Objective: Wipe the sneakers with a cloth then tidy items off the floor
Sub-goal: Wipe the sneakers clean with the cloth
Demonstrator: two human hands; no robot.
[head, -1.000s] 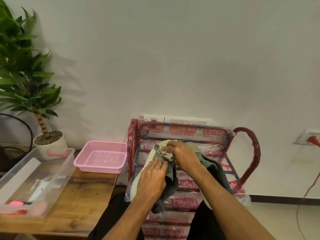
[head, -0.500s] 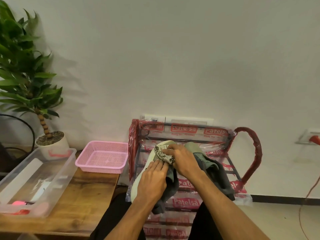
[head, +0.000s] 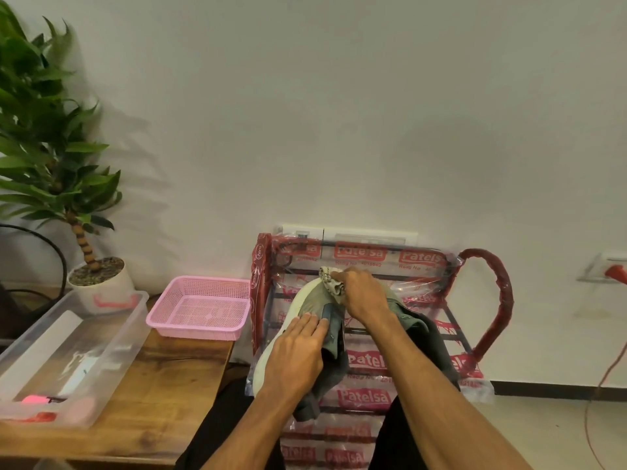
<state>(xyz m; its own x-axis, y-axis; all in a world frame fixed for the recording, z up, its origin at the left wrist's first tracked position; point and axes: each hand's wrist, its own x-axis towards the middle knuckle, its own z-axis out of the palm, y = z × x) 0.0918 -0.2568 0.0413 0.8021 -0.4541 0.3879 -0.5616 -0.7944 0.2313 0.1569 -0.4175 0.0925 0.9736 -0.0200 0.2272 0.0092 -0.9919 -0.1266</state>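
Note:
A grey-green sneaker [head: 314, 300] with a pale sole lies tilted on a plastic-wrapped red metal rack [head: 488, 300], toe pointing away from me. My left hand [head: 295, 354] holds it by the middle, fingers laid over its side and tongue. My right hand [head: 364, 296] grips a bunched patterned cloth [head: 330, 281] and presses it on the toe end. A second dark sneaker [head: 425, 340] lies under my right forearm, mostly hidden.
A pink mesh basket [head: 200, 308] sits on a wooden table [head: 163, 395] at my left, beside a clear plastic bin [head: 68, 351] with small pink items. A potted plant [head: 98, 276] stands behind it. A red cord [head: 607, 378] hangs at right.
My right hand has slid the cloth a little further toward the sneaker's toe. My left hand keeps its hold.

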